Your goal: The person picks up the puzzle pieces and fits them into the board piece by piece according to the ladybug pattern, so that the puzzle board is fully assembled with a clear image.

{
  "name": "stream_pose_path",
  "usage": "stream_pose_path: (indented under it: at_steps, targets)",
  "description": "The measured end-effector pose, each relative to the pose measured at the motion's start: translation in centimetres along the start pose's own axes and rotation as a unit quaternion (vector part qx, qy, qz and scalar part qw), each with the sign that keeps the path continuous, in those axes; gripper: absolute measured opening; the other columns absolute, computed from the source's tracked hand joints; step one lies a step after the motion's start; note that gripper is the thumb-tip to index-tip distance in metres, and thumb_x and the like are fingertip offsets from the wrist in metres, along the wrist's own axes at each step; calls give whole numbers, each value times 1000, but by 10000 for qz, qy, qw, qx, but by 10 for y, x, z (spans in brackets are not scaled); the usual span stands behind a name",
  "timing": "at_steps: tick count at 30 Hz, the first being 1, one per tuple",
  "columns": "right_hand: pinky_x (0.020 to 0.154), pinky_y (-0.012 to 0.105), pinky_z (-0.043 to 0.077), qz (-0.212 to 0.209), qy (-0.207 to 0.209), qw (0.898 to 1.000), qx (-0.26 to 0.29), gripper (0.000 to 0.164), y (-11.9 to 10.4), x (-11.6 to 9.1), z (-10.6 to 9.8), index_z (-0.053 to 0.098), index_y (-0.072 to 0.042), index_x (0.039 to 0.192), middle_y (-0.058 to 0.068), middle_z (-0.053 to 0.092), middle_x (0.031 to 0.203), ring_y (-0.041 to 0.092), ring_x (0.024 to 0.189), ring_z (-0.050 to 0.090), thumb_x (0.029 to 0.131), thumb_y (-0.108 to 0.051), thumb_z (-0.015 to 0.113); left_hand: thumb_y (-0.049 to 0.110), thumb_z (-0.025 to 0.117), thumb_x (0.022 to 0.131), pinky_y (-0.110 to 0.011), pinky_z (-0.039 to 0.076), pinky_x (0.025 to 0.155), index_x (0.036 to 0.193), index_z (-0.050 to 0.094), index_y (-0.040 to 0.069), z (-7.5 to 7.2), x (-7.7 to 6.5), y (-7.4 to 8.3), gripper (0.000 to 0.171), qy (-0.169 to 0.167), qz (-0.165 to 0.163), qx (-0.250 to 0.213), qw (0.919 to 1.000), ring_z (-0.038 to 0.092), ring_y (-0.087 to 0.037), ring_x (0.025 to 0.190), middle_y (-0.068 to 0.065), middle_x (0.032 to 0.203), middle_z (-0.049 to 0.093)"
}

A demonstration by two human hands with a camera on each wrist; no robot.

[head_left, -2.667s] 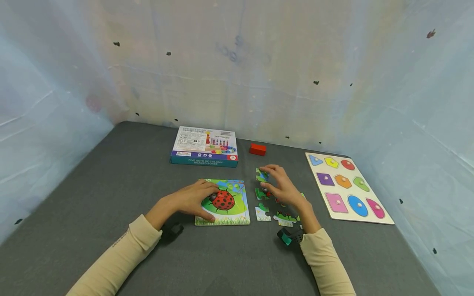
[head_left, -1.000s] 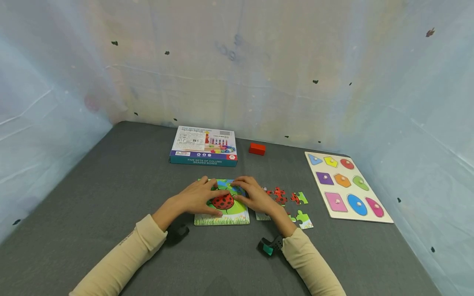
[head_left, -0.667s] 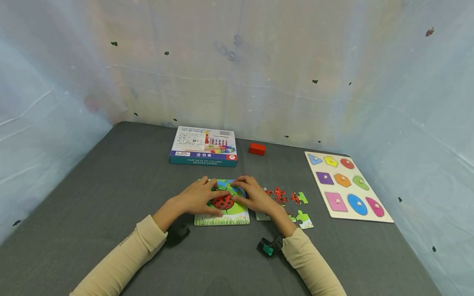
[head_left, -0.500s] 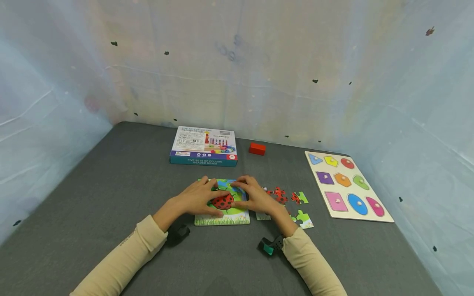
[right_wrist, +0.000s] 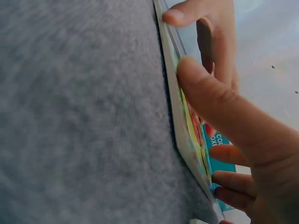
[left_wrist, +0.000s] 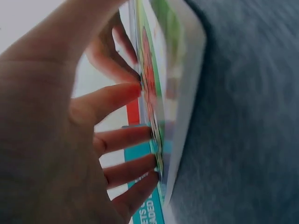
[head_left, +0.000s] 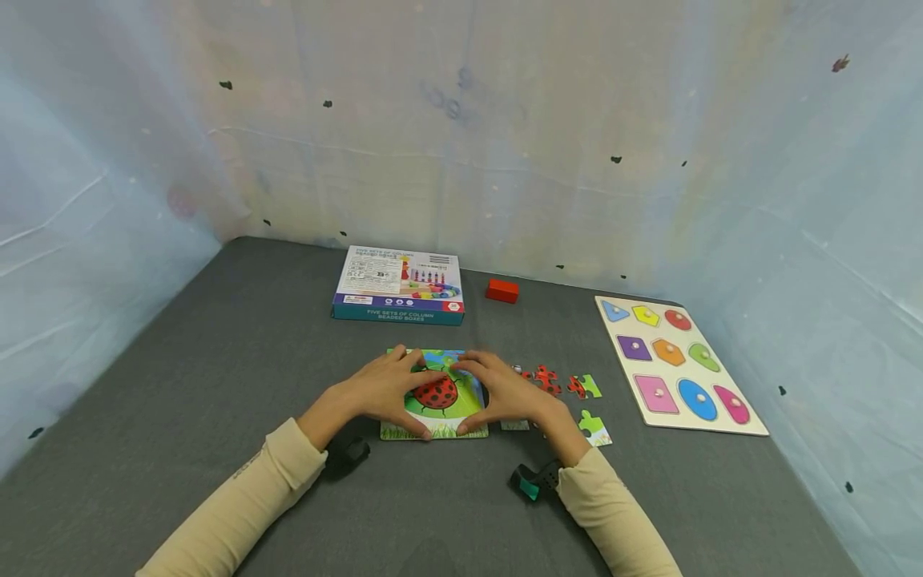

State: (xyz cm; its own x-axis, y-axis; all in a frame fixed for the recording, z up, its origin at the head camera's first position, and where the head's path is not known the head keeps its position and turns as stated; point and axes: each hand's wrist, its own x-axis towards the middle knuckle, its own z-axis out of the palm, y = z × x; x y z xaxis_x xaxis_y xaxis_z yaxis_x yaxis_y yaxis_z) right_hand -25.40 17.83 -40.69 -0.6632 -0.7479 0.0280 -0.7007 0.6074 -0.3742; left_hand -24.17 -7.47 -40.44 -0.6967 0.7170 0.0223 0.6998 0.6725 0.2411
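A jigsaw puzzle board (head_left: 436, 394) with a red ladybug picture lies flat on the table. My left hand (head_left: 385, 393) rests over its left side, the fingertips (left_wrist: 148, 163) on the picture and the thumb toward the front rim. From the right, my right hand (head_left: 508, 391) arches over the board's right part, its thumb (right_wrist: 191, 74) down at the front rim and its other fingertips near the back. No loose piece shows between the fingers of either hand. Loose puzzle pieces (head_left: 590, 425) lie just right of the board, some hidden under my right hand.
A flat box (head_left: 398, 284) labelled beaded boxes lies behind the board, with a red block (head_left: 501, 290) to its right. Farther right lies a wooden shape board (head_left: 678, 369) with coloured knobbed shapes. Plastic sheeting (head_left: 461, 160) walls in the table's back and sides.
My right hand has come left from the loose pieces with a blue-green puzzle piece onto the board. Since then its thumb has slid toward the front rim; the left thumb has also shifted forward.
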Motion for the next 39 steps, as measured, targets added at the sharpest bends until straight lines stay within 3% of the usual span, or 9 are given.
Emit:
stream_pose_path:
  at_steps: [7, 13, 17, 24, 31, 39]
  targets:
    - [105, 51, 29, -80, -188, 9994, -295, 96, -5, -3, -3, 40, -10, 139, 16, 30, 147, 32, 134, 29, 64, -56, 79, 62, 79, 58, -47, 36, 100, 140, 37, 4, -8, -5, -2, 109, -400, 3, -427, 9983, 36, -28, 122, -10, 139, 38]
    - [110, 53, 17, -81, -192, 9990, -384, 97, -5, -4, -3, 39, -9, 140, 16, 31, 147, 30, 136, 28, 64, -57, 78, 51, 84, 59, -45, 32, 104, 136, 37, -3, -10, -9, -6, 105, -479, 67, -976, 9940, 31, -30, 129, -15, 141, 31]
    - [110, 54, 15, -32, -157, 9993, -348, 98, -3, -3, -2, 39, -11, 141, 14, 29, 148, 29, 137, 26, 65, -58, 77, 49, 83, 61, -46, 33, 103, 136, 38, -4, -10, -10, -8, 102, -450, 35, -1158, 9922, 30, -30, 128, -16, 139, 29]
    - [110, 56, 13, 2, -40, 9997, -260, 98, 4, -2, 1, 38, -13, 142, 12, 28, 149, 27, 137, 25, 64, -59, 77, 56, 80, 61, -50, 33, 102, 142, 37, 4, -10, -13, -14, 105, -435, -352, -1094, 9924, 25, -32, 133, -16, 146, 25]
    - [109, 59, 10, -182, 168, 9996, -128, 99, 12, -1, 4, 39, -12, 141, 13, 29, 148, 28, 137, 25, 62, -55, 80, 57, 80, 60, -50, 27, 106, 140, 36, 1, -12, -14, -28, 108, -416, -165, -1026, 9937, 28, -31, 135, -14, 145, 32]
    - [111, 55, 6, -65, 118, 9985, 537, 96, 21, -5, 1, 34, -11, 144, 8, 29, 150, 25, 139, 23, 68, -48, 79, 52, 81, 62, -53, 25, 106, 142, 33, 0, -16, -17, -28, 107, -648, -191, -1288, 9894, 23, -35, 136, -17, 148, 26]
